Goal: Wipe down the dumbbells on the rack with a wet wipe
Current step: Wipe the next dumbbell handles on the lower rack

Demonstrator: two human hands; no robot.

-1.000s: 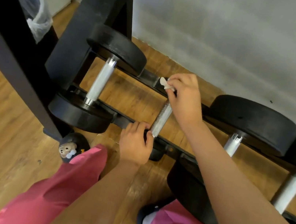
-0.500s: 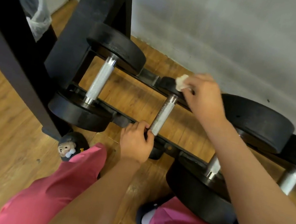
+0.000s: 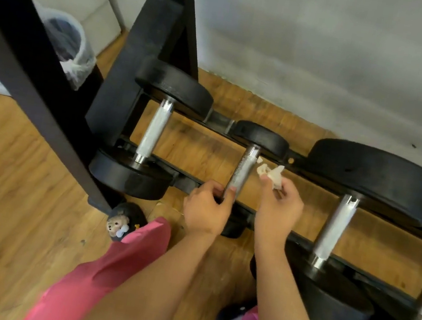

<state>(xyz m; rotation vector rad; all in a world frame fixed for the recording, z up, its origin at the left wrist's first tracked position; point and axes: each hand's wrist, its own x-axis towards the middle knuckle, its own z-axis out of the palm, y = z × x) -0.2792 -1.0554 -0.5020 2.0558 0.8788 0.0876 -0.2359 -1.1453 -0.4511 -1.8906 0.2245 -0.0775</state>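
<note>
One small black-headed dumbbell (image 3: pixel 261 137), silver knurled handle (image 3: pixel 242 170); crumpled whitish wet wipe (image 3: pixel 271 173)

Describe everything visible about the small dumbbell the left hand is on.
The small dumbbell has a silver knurled metal handle and black round heads; the near head is mostly hidden under the left hand, which grips the handle's near end. It lies across the black rack between larger dumbbells. The wet wipe pinched in the right hand is close beside the handle.
</note>
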